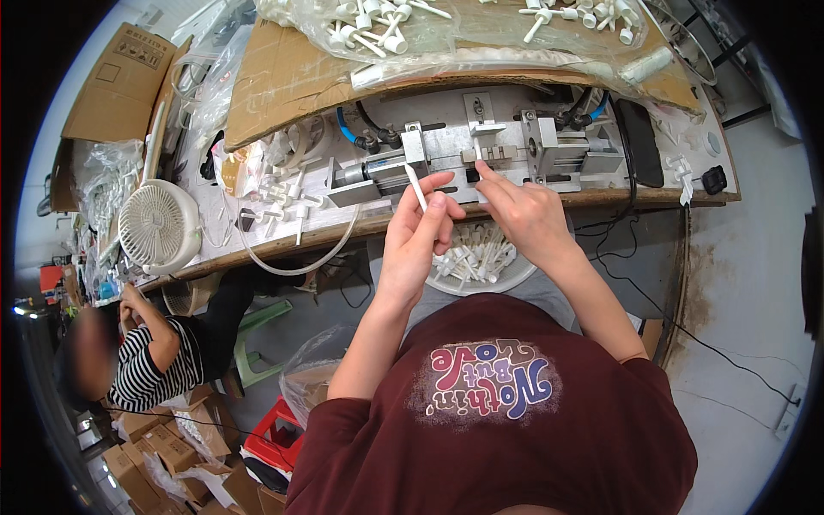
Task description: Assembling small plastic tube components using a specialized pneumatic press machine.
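Note:
A thin white plastic stick [415, 185] is pinched between the thumb and fingers of my left hand [414, 239], pointing up past the bench edge. My right hand [528, 213] reaches over the edge, its fingertips at the small metal block [506, 154] in the middle of a bench fixture. Those fingers are drawn together; what lies between them is too small to make out. Two metal cylinder units, left [371, 178] and right [562, 154], flank the block. Below my hands, a round white basin [513, 283] holds many white plastic pieces [468, 257].
A cardboard sheet [283, 81] with bagged white parts [378, 26] spans above the fixture. Left on the bench are loose white parts [279, 202], a clear tube [296, 270] and a white fan [159, 225]. A black phone [639, 144] lies right. Another person [159, 360] sits at left.

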{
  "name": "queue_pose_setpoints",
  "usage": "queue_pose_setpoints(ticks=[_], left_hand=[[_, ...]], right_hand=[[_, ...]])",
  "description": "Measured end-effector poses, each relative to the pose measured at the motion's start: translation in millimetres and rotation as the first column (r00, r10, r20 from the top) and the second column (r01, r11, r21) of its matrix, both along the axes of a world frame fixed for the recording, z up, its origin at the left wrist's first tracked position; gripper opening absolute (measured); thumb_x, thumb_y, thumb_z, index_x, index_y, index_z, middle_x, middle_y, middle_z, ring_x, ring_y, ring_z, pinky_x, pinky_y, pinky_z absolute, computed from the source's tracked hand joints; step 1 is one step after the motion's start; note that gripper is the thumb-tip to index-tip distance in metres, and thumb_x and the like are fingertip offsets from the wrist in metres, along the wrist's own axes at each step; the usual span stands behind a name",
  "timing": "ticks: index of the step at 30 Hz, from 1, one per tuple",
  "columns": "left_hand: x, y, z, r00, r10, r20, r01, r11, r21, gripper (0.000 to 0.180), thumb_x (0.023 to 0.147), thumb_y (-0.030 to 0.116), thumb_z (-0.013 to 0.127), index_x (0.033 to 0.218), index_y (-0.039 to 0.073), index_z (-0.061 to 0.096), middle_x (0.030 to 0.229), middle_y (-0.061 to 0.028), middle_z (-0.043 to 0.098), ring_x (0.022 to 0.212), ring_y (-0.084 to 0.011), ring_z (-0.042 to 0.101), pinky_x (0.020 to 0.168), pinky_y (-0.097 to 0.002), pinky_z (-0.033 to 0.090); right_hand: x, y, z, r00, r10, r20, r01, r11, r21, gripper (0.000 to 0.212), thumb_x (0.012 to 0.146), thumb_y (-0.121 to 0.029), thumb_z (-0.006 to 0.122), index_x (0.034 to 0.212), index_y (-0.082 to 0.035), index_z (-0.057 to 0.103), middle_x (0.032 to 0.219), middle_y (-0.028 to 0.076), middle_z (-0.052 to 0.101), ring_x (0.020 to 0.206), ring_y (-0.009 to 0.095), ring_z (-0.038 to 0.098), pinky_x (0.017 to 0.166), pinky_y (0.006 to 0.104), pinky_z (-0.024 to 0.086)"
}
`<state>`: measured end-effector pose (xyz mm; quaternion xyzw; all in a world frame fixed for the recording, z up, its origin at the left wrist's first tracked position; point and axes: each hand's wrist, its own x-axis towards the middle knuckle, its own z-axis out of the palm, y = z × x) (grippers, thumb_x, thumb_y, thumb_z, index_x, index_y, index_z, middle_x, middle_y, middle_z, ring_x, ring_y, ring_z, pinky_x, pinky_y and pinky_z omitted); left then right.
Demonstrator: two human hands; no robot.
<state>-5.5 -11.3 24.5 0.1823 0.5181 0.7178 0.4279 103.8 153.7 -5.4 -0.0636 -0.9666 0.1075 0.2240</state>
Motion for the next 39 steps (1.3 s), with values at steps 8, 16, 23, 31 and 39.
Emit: queue_pose_setpoints(ticks=[8, 16, 23, 31, 39], left_hand=[[5.6, -5.2, 3.7, 0.998, -0.033, -0.052, 0.039, 0.993, 0.108, 0.06, 0.094, -0.003, 0.053, 0.15, -0.002, 0.029, 0.138, -0.0173, 0.048, 0.121, -0.0259, 0.056, 0.101, -0.0365, 0.048], [6.3, -19.9, 26.6, 0.914, 0.2, -0.352, -0.182, 0.98, 0.086, 0.035, 0.078, -0.011, 0.073, 0.112, -0.008, 0.065, 0.107, -0.0088, 0.059, 0.092, -0.016, 0.066, 0.079, -0.0255, 0.058], [7.8, -32.1, 18.0, 0.771, 0.214, -0.599, -0.213, 0.974, 0.072, 0.031, 0.073, -0.016, 0.073, 0.102, -0.008, 0.066, 0.117, -0.0126, 0.055, 0.093, -0.0177, 0.065, 0.076, -0.0266, 0.061], [16.8, -45.6, 3.4, 0.729, 0.167, -0.663, -0.22, 0.976, 0.004, 0.032, 0.071, -0.002, 0.082, 0.101, -0.001, 0.071, 0.117, -0.0115, 0.061, 0.082, -0.0151, 0.068, 0.068, -0.0253, 0.058], [16.2, -40.0, -7.2, 0.738, 0.129, -0.663, -0.179, 0.984, -0.008, 0.031, 0.072, -0.003, 0.081, 0.101, -0.001, 0.071, 0.116, -0.0107, 0.061, 0.084, -0.0135, 0.067, 0.069, -0.0237, 0.057]], right_hand=[[-11.3, 2.3, 6.1, 1.0, 0.009, -0.028, -0.008, 1.0, 0.015, 0.01, 0.074, -0.005, 0.062, 0.083, -0.003, 0.06, 0.115, 0.013, 0.069, 0.057, 0.025, 0.067, 0.053, 0.0341, 0.055], [-47.3, 19.2, 65.7, 0.992, 0.067, -0.108, -0.086, 0.979, -0.185, 0.024, 0.082, -0.022, 0.074, 0.098, -0.006, 0.066, 0.093, 0.009, 0.07, 0.066, 0.024, 0.067, 0.061, 0.0351, 0.053], [-200.3, 73.2, 115.9, 0.976, -0.043, -0.215, 0.027, 0.996, -0.079, 0.029, 0.089, -0.025, 0.063, 0.115, -0.01, 0.062, 0.12, 0.011, 0.06, 0.108, 0.026, 0.06, 0.085, 0.0402, 0.05], [-302.5, 69.5, 107.8, 0.943, -0.313, 0.11, 0.317, 0.948, -0.021, 0.081, 0.07, -0.045, 0.076, 0.141, -0.02, 0.046, 0.146, 0.022, 0.031, 0.131, 0.048, 0.036, 0.097, 0.0659, 0.039], [-289.7, 74.1, 108.1, 0.945, -0.26, 0.198, 0.269, 0.963, -0.017, 0.078, 0.068, -0.034, 0.08, 0.139, -0.026, 0.049, 0.144, 0.02, 0.034, 0.122, 0.044, 0.05, 0.093, 0.0505, 0.051]])
